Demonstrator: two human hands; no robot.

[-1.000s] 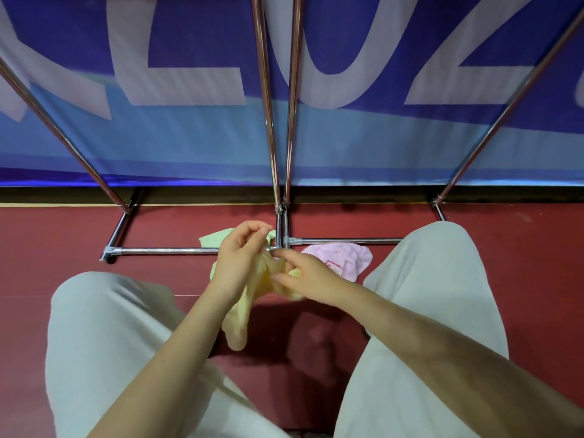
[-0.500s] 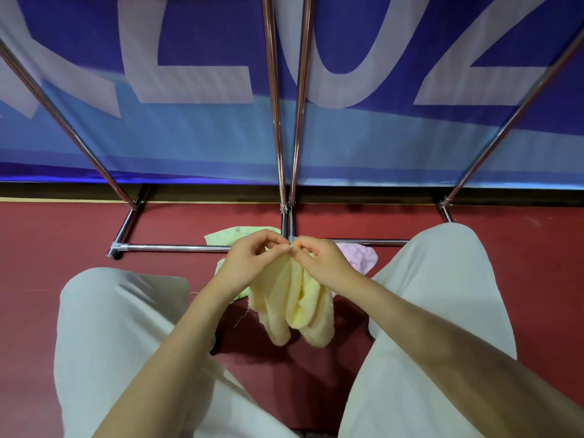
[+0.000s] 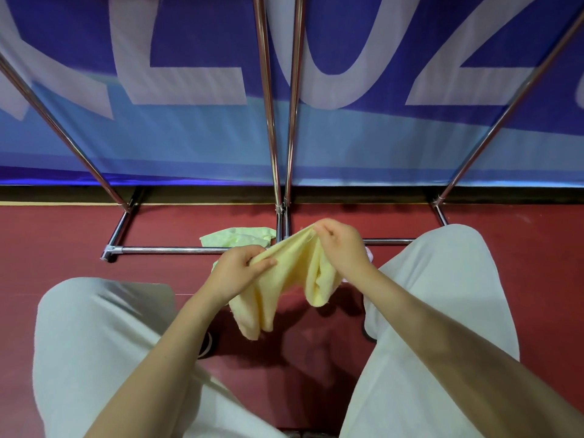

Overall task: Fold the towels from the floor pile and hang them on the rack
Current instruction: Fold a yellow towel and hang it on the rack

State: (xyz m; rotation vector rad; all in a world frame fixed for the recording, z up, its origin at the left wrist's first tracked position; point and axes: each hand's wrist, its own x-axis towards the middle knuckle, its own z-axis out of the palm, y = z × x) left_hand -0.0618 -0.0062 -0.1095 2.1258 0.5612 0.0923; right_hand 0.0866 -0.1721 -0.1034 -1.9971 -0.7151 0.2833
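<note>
The towel [image 3: 286, 279] hung pinched between left hand [image 3: 235, 273] and right hand [image 3: 343, 245]; stretching that edge taut would square the fold.

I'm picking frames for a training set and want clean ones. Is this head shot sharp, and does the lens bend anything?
Head view: wide-angle distortion splays the rack's poles outward toward the frame edges. The banner lettering looks soft, the left trouser knee slightly smeared. Both hands, left hand and right hand, and the yellow towel are fairly sharp. Bright glints run along the poles; soft shadows fall on the red floor.
</note>
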